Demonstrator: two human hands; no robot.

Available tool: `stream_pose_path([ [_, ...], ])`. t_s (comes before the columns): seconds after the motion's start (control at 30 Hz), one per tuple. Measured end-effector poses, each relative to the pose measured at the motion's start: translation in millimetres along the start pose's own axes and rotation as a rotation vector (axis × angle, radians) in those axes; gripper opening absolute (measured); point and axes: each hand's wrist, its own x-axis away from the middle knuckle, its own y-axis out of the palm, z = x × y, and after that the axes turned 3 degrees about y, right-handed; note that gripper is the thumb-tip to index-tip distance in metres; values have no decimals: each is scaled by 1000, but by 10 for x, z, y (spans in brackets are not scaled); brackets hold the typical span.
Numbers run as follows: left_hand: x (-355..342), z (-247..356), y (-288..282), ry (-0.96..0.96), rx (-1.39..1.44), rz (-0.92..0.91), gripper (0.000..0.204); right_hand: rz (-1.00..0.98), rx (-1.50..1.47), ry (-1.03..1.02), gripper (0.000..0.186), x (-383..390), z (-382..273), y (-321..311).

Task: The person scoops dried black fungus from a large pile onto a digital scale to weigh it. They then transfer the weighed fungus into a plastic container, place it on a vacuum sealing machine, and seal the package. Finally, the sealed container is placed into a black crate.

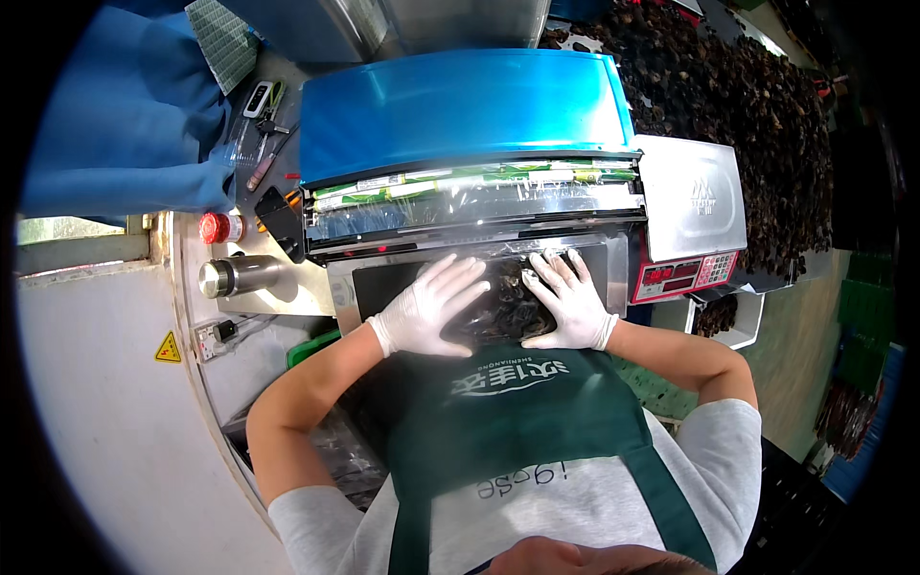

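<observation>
Both my hands wear thin white gloves. A package of dark, shiny, crinkled pieces under clear film [505,299] lies on the black plate [383,278] at the front of a wrapping machine with a blue cover [460,105]. My left hand [433,305] is at the package's left side, palm down with fingers spread. On the other side my right hand [572,302] is spread too, its fingertips at the package's right edge. Whether the left fingers touch the film I cannot tell. Behind the hands, clear film with green printed strips [479,180] stretches across the machine.
A red scale [685,276] with a silver pan [692,196] stands at the right. Beyond it spreads a heap of dark dried pieces [738,125]. A white bin [749,321] sits below. Left are a steel flask [238,276], a red-topped jar [220,227] and a dark phone [281,216].
</observation>
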Motion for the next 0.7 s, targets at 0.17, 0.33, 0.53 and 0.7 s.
stream_pose_path([
  [0.17, 46, 30, -40, -71, -15, 4, 109, -29, 3, 17, 101, 9, 1, -3],
  [0.33, 22, -17, -64, -92, -4, -39, 108, -21, 13, 20, 100, -22, -5, 4],
  [0.53, 63, -1, -68, -128, 9, -39, 108, -19, 33, -16, 102, -80, -55, -25],
  [0.7, 161, 99, -70, -73, -27, 24, 119, 15, 113, -57, 112, -54, -188, -27],
])
